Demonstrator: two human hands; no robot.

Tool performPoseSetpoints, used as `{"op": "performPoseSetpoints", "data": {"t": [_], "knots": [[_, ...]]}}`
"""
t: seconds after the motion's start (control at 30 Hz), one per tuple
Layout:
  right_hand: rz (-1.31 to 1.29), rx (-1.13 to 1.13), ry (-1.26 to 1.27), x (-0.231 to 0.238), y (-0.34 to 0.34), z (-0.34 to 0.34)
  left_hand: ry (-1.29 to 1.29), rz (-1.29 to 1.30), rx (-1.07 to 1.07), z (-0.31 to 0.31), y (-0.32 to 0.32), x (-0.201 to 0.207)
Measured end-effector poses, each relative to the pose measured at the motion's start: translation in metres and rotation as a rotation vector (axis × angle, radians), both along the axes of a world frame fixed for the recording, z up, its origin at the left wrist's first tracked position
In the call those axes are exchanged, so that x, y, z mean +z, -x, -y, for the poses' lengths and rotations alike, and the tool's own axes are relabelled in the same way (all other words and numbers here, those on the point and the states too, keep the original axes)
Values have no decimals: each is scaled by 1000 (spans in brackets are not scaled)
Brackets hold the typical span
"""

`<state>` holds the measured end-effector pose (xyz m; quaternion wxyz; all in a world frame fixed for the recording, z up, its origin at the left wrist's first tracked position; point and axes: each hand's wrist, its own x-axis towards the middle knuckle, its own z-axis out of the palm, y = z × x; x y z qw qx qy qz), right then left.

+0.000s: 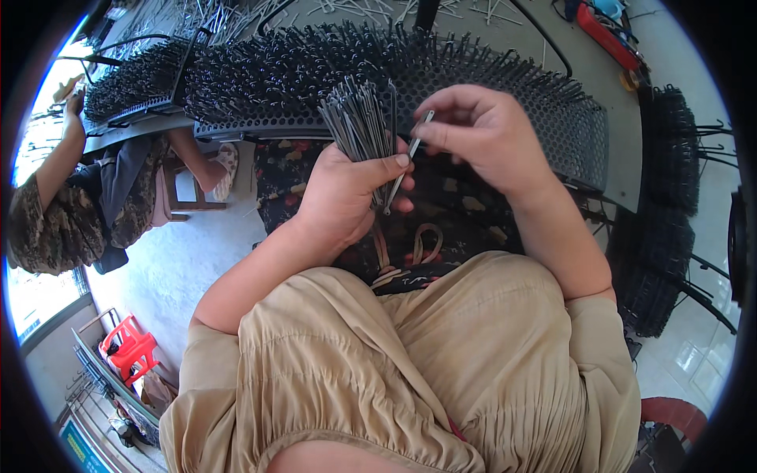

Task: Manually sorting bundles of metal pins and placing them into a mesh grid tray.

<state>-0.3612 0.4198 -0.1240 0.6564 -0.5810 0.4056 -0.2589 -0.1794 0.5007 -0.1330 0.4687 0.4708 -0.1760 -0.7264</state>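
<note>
Grey metal makes up the bundle of thin rods (351,114) in front of your lap, its upper ends spread in a slight fan. Your left hand (339,185) is closed around the lower part of this bundle, thumb across the front, with some rod ends protruding below the fingers. Your right hand (485,134), just beside the bundle on its right, pinches the upper end of a single paler strip (418,138) between thumb and index finger. The strip slants down and leftward past the tip of your left thumb; whether the left fingers also grip it, you cannot tell from this view. A dark hooked rod (393,110) stands at the bundle's right edge.

Beyond your hands, a perforated dark tray (579,150) on the table (619,185) bears dense rows of dark hooked pieces (307,67). Beneath your forearms lies a dark floral cloth (280,177). To your left, a co-worker's bent arm (72,146) is raised near the rows' far end; a red plastic seat (134,347) stands on the floor behind.
</note>
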Motion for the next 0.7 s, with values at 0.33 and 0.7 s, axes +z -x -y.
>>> {"op": "performPoseSetpoints", "data": {"t": [0.33, 0.7], "knots": [[360, -239, -114, -8, 36, -12, -30, 76, -17, -26, 23, 11], [272, -510, 447, -16, 44, 28, -90, 169, -115, -55, 51, 1]]}}
